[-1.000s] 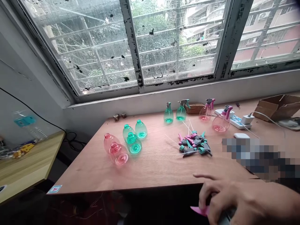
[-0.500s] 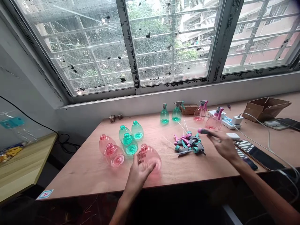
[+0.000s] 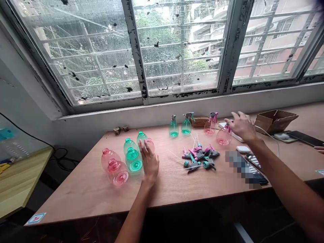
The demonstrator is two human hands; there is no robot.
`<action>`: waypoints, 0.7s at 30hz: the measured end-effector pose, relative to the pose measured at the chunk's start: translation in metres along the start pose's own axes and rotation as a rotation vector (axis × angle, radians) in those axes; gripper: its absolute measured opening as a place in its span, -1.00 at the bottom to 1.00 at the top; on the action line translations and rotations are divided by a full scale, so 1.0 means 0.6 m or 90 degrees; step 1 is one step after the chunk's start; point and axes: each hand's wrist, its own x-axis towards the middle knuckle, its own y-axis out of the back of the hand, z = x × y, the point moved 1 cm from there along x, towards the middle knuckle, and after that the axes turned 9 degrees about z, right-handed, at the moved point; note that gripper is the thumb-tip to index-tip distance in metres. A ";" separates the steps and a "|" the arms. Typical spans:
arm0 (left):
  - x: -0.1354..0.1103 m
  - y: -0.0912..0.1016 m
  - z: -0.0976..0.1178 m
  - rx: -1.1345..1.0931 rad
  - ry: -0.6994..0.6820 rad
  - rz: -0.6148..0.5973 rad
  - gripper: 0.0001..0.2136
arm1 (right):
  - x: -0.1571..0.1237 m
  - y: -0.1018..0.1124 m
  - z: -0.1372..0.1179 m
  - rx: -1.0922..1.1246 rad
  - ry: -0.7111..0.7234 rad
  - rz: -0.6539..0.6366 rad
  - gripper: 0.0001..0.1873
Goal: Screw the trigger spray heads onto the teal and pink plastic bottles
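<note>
My left hand (image 3: 149, 161) lies on the wooden table (image 3: 177, 189), its fingers curved over a headless pink bottle (image 3: 150, 143) pressed up against a cluster of lying bottles. That cluster has green bottles (image 3: 133, 159) and pink bottles (image 3: 113, 167). My right hand (image 3: 241, 126) hovers at the back right with fingers spread, right over the pink trigger head of a pink spray bottle (image 3: 223, 137). A pile of loose pink and green trigger heads (image 3: 198, 157) lies between my hands.
Three more capped spray bottles (image 3: 186, 124) stand in a row under the window. A phone (image 3: 253, 162), a small white case (image 3: 243, 149), a power strip with cables and a cardboard box (image 3: 274, 119) sit at the right. A lower side table (image 3: 17, 182) stands on the left.
My left hand slid the pink bottle back and left, up against the bottle cluster. My right hand moved from the trigger pile to the back, over the pink spray bottle.
</note>
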 end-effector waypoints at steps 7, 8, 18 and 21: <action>0.004 0.013 0.011 0.013 -0.073 0.011 -0.27 | 0.043 -0.005 0.000 0.014 -0.116 -0.037 -0.77; 0.001 0.021 0.018 0.007 -0.084 0.010 -0.28 | 0.032 0.007 -0.012 0.022 -0.117 -0.023 -0.73; -0.087 0.111 0.170 -0.041 -0.235 0.012 -0.26 | -0.234 0.200 -0.273 0.544 -0.091 -0.233 -0.56; -0.101 0.153 0.148 -0.198 -0.062 -0.150 -0.50 | -0.269 0.226 -0.305 0.558 -0.020 -0.339 -0.61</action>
